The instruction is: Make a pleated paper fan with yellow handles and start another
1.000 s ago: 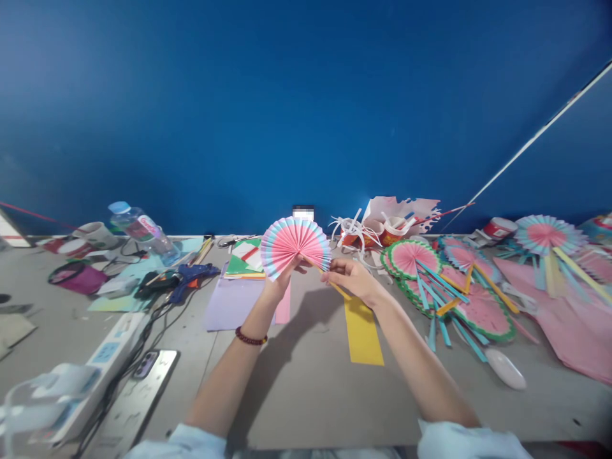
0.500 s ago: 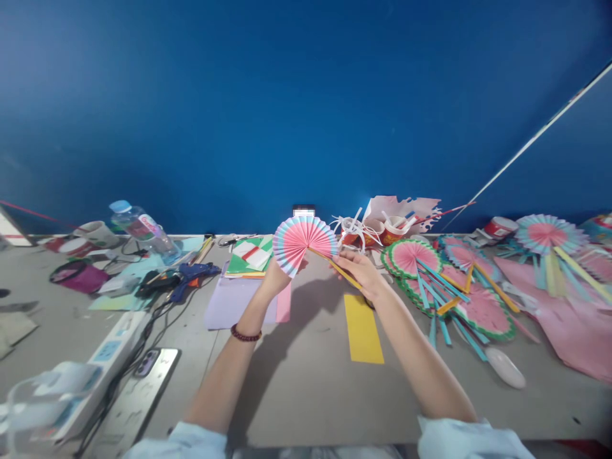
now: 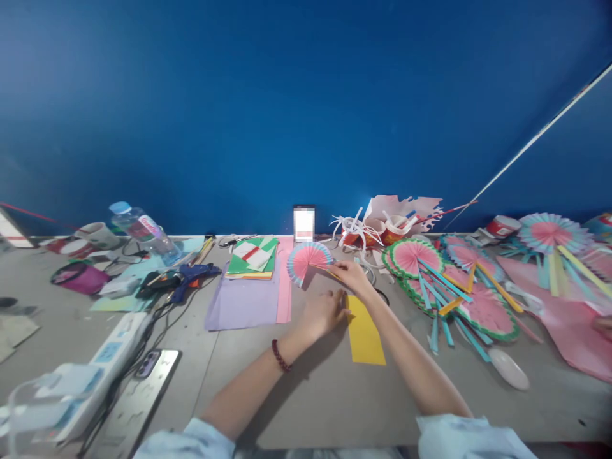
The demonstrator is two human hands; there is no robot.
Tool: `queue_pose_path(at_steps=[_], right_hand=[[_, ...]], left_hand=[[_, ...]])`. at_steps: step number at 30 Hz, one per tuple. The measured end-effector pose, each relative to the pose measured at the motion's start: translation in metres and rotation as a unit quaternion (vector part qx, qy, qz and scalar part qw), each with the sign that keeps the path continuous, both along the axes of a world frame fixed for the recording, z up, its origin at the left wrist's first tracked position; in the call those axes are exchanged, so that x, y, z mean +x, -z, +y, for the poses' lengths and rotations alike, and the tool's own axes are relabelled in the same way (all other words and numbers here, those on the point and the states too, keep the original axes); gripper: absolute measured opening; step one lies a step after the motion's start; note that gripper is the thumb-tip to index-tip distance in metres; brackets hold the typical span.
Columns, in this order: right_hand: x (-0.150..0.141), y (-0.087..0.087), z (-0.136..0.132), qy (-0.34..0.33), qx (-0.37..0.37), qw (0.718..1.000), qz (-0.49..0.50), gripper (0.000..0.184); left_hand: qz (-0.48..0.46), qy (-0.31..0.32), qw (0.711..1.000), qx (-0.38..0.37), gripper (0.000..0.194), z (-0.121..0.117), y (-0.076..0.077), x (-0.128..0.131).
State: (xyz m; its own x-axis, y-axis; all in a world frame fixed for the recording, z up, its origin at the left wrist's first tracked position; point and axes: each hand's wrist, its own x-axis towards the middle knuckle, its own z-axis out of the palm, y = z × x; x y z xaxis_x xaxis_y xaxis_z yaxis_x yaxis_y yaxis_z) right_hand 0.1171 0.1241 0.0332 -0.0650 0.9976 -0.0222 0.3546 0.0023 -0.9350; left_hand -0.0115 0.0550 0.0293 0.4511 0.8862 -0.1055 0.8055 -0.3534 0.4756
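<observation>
My right hand (image 3: 352,278) pinches a yellow strip attached to a pleated paper fan (image 3: 299,260). The fan is pink with a light blue and lilac rim, spread to roughly a half circle and held low over the table. Below it, my left hand (image 3: 325,313) is off the fan, palm down, its fingers loosely bent and apart. Its fingertips reach the upper left edge of a yellow paper strip (image 3: 366,335) lying flat; whether they touch it I cannot tell. A dark bead bracelet (image 3: 280,356) circles my left wrist.
Purple sheets (image 3: 243,306) and green paper (image 3: 253,256) lie left of centre. Further left are a glue gun (image 3: 191,277), bottle (image 3: 146,228), power strip (image 3: 102,363) and phone (image 3: 148,395). Finished fans (image 3: 488,309) pile up at right, near another person's hand (image 3: 605,326).
My left hand has let go of the fan and come down right toward the yellow paper. The fan has been lowered, still in my right hand. Another person's hand appears at far right.
</observation>
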Motion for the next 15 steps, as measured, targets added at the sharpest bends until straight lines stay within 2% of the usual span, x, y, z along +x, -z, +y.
queue_pose_path(at_steps=[5, 9, 12, 15], right_hand=[[-0.004, 0.012, 0.002, 0.017, 0.009, 0.994, -0.108, 0.030], [-0.004, 0.019, 0.006, 0.023, 0.003, 0.989, -0.147, 0.024], [-0.003, 0.020, 0.007, 0.023, 0.010, 0.983, -0.180, 0.023], [-0.001, 0.017, 0.007, 0.007, 0.029, 0.977, -0.212, 0.026]], left_hand=[[0.029, 0.039, 0.999, 0.003, 0.045, -0.008, -0.001, 0.004], [0.019, 0.053, 0.998, 0.010, 0.041, -0.006, 0.003, 0.002], [0.009, 0.051, 0.999, 0.013, 0.036, -0.006, 0.005, 0.004], [0.002, 0.025, 1.000, -0.015, 0.026, -0.009, 0.005, 0.008]])
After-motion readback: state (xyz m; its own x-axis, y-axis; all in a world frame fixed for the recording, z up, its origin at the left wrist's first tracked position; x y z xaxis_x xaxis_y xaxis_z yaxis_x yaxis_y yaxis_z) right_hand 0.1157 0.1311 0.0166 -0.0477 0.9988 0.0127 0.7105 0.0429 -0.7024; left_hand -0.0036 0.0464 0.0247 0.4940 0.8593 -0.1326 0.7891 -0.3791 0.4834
